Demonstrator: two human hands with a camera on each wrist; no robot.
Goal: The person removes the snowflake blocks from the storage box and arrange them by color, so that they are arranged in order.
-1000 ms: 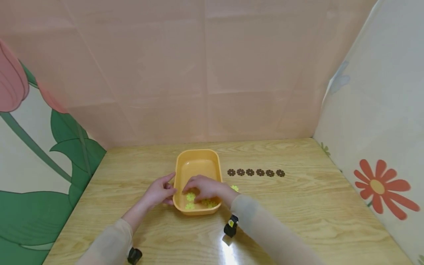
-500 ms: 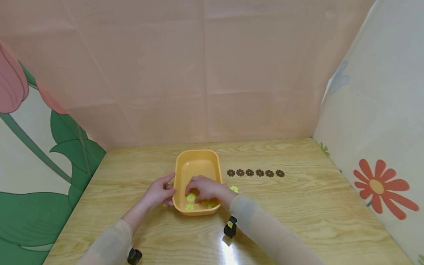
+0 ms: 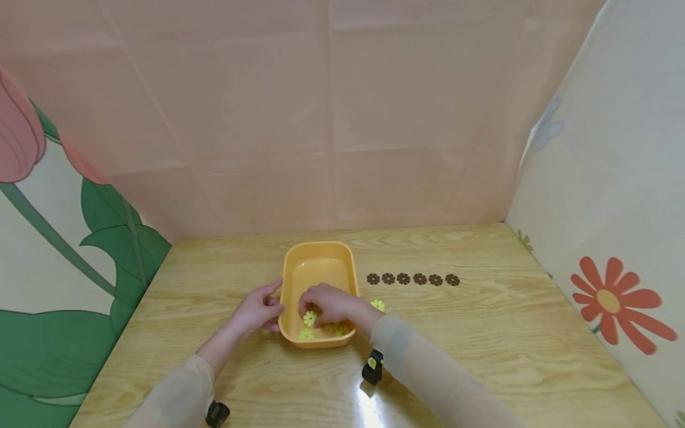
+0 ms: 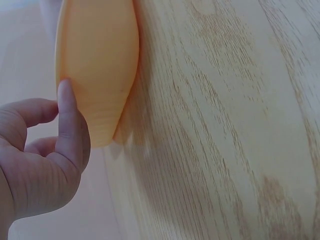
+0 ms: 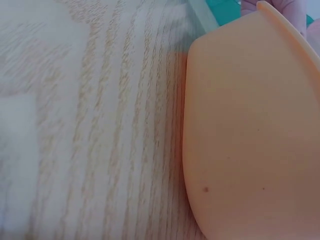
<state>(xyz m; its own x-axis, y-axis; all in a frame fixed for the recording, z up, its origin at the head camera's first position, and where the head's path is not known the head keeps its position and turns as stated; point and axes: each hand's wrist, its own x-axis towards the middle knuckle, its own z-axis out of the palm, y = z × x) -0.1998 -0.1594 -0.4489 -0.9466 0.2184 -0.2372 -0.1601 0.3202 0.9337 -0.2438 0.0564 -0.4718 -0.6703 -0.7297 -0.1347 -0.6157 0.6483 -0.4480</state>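
Observation:
A yellow-orange plastic tub (image 3: 319, 252) stands on the wooden table. My left hand (image 3: 257, 308) pinches its left rim, thumb at the rim and fingers along the outer wall, as the left wrist view shows up close. Inside the tub, my right hand (image 3: 329, 303) reaches down with curled fingers and pinches a yellow-green snowflake-shaped disc (image 3: 310, 319) between thumb and fingers. Another yellow-green disc (image 3: 306, 334) lies near the tub's front wall. Several more discs (image 3: 341, 330) are partly hidden under the right hand. The right wrist view shows only the tub's outer wall (image 5: 250, 125).
To the tub's right, several dark brown snowflake discs (image 3: 404, 279) lie in a straight row. One yellow-green disc (image 3: 378, 305) lies on the table (image 3: 508, 333) below the row's left end, close to the right wrist. Pink and patterned sheets enclose the table's back and sides.
The right fingers have shifted slightly inside the tub, and the yellow-green disc at their tips has turned and moved a little to the right. The left hand and tub stay put.

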